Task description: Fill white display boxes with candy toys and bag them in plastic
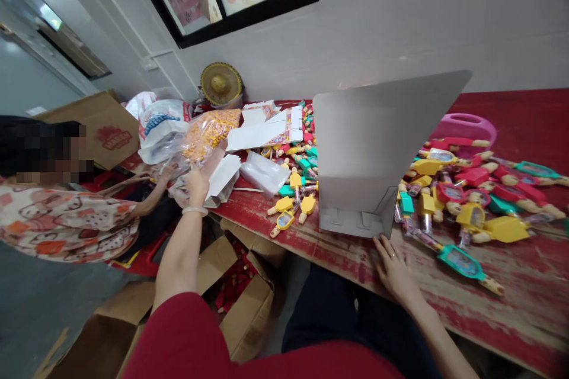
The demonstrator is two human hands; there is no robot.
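Note:
My left hand (198, 185) is stretched out to the far left, its fingers closed at the edge of a flat, pale pinkish piece (216, 159) that I cannot identify. White folded cartons (223, 174) and a bag of orange pieces (208, 133) are right beside it. My right hand (393, 269) lies on the table edge with its fingers spread, the fingertips at the base of a grey display box (355, 154). That box stands upright with its plain grey side towards me. Nothing shows in the right hand.
Yellow, green and red paddle-shaped toys (471, 219) are heaped on the worn red table (533, 296). A pink plastic handle (466, 124) is behind them. Another person (66, 219) sits at left, hands near plastic bags. Open cardboard boxes (246, 325) stand on the floor.

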